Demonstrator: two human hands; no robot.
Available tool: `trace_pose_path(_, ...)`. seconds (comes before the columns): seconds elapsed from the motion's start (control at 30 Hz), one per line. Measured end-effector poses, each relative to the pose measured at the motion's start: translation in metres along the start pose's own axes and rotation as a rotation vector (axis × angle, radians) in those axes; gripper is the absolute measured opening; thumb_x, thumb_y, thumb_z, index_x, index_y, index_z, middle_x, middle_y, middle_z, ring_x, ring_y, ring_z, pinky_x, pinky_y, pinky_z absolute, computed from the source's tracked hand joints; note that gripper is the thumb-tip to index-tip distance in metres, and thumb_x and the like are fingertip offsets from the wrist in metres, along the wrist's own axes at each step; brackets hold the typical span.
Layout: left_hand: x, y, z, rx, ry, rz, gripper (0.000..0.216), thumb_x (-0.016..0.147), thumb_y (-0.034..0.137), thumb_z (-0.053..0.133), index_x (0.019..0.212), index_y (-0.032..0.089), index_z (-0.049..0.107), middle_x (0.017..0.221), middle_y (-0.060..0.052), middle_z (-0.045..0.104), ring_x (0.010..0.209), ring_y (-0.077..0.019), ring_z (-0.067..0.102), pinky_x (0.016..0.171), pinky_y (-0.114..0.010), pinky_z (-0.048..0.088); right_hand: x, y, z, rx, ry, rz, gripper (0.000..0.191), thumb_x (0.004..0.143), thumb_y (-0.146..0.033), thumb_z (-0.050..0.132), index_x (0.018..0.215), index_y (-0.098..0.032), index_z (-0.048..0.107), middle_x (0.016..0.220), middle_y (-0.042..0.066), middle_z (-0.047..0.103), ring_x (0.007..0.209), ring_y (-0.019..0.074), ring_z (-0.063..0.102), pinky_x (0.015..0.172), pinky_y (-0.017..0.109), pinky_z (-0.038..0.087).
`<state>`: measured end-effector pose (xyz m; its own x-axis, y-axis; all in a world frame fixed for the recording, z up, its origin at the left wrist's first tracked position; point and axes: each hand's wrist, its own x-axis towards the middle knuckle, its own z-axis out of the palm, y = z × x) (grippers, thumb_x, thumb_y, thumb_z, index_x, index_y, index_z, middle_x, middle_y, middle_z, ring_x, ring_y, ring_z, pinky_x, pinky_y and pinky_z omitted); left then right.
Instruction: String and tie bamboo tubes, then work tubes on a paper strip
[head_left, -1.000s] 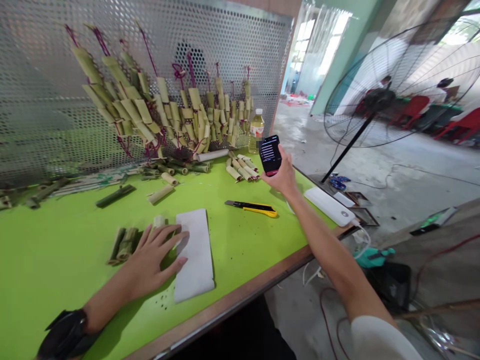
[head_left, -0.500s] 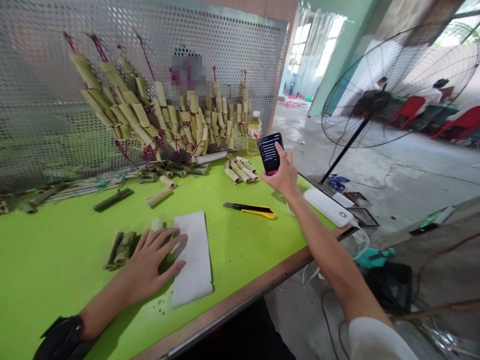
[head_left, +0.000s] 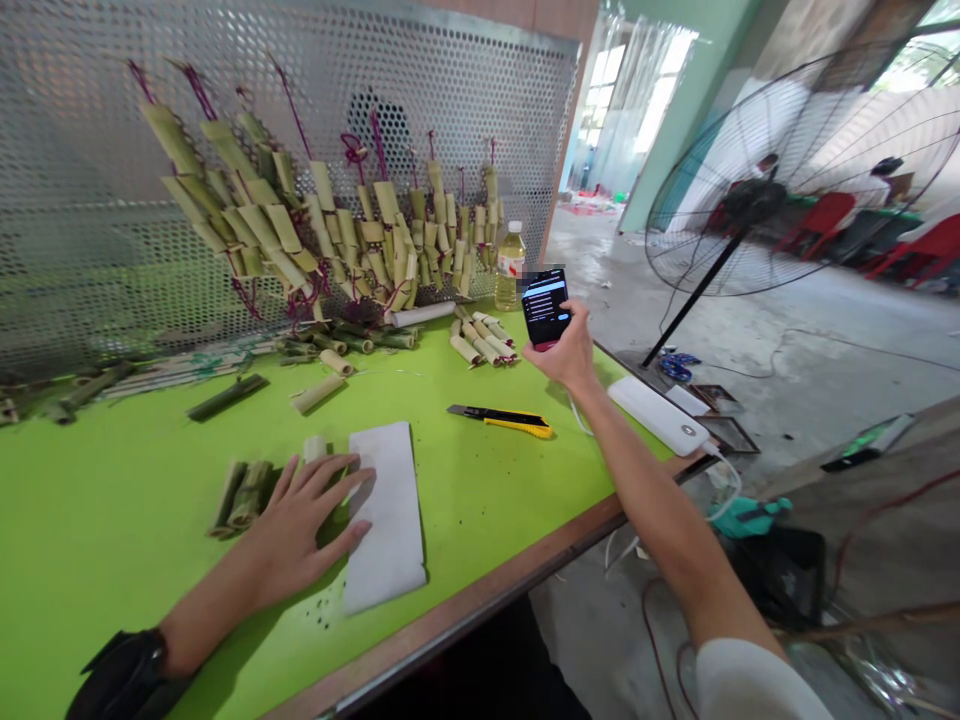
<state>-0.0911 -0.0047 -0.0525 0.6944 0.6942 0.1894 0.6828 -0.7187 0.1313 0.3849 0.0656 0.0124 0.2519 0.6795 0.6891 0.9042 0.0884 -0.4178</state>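
Held upright in my right hand [head_left: 568, 345] is a dark phone [head_left: 545, 305] with a lit screen; the thumb rests at its right edge. My left hand [head_left: 307, 520] lies flat with spread fingers, its fingertips over the left edge of a folded white paper [head_left: 386, 520]. Short green bamboo tubes [head_left: 246, 495] lie just left of that hand, and a pale piece [head_left: 315, 447] sits behind its fingers. A yellow and black utility knife [head_left: 502, 420] rests between my hands, blade out to the left.
Strung bamboo pieces [head_left: 270, 230] hang on a perforated metal panel [head_left: 465, 90]. A bottle of yellow liquid [head_left: 511, 265] stands by a bamboo bundle [head_left: 484, 338]. A white power bank [head_left: 658, 415] lies at the table's right edge. A large fan [head_left: 754, 200] stands beyond.
My right thumb has moved from over the phone screen to its right edge, and the screen content has changed. My left hand has stayed still.
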Motion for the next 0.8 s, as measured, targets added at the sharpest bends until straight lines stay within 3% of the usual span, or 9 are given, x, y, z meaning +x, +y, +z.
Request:
trace_pose_path(0.2, 0.000, -0.001, 0.001, -0.007, 0.001, -0.001, 0.064, 0.104, 0.063, 0.055, 0.161, 0.034, 0.052, 0.163, -0.009, 0.053, 0.150, -0.0421, 0.048, 0.131, -0.074, 0.012, 0.000, 0.012, 0.011, 0.068, 0.076, 0.059, 0.069, 0.070, -0.043, 0.074, 0.124, -0.025, 0.035, 0.118, 0.010, 0.055, 0.112, 0.0325, 0.059, 0.098, 0.048, 0.053)
trace_pose_path(0.37, -0.001, -0.002, 0.001, -0.002, 0.003, 0.007, 0.065, 0.104, 0.063, 0.055, 0.161, 0.033, 0.052, 0.163, -0.009, 0.053, 0.150, -0.0428, 0.047, 0.131, -0.074, 0.012, -0.002, 0.018, 0.016, 0.128, 0.074, 0.123, 0.075, 0.070, -0.043, 0.074, 0.130, -0.026, 0.033, 0.125, 0.011, 0.056, 0.111, 0.0309, 0.059, 0.095, 0.046, 0.053)
trace_pose_path(0.57, 0.000, -0.001, -0.001, -0.009, -0.014, 0.001, 0.063, 0.104, 0.062, 0.055, 0.161, 0.033, 0.052, 0.163, -0.010, 0.052, 0.151, -0.0421, 0.046, 0.131, -0.073, 0.010, -0.003, 0.030, 0.020, 0.116, -0.189, 0.338, 0.100, 0.065, -0.041, 0.078, 0.149, -0.025, 0.025, 0.135, 0.017, 0.059, 0.105, 0.0306, 0.064, 0.090, 0.047, 0.055)
trace_pose_path(0.7, 0.000, 0.000, -0.001, -0.012, 0.002, -0.005, 0.063, 0.104, 0.063, 0.055, 0.160, 0.033, 0.054, 0.162, -0.009, 0.054, 0.150, -0.0418, 0.048, 0.132, -0.073, 0.011, -0.005, 0.039, 0.020, 0.009, -0.363, 0.444, 0.110, 0.062, -0.040, 0.084, 0.155, -0.026, 0.026, 0.128, 0.017, 0.065, 0.111, 0.0379, 0.066, 0.102, 0.064, 0.049)
trace_pose_path(0.8, 0.000, 0.000, 0.000, -0.007, 0.007, -0.010, 0.063, 0.104, 0.063, 0.054, 0.159, 0.033, 0.055, 0.162, -0.010, 0.054, 0.150, -0.0410, 0.048, 0.132, -0.071, 0.011, -0.007, 0.042, 0.017, -0.080, -0.437, 0.453, 0.107, 0.065, -0.046, 0.085, 0.156, -0.026, 0.032, 0.130, 0.020, 0.067, 0.118, 0.0443, 0.065, 0.108, 0.074, 0.040)
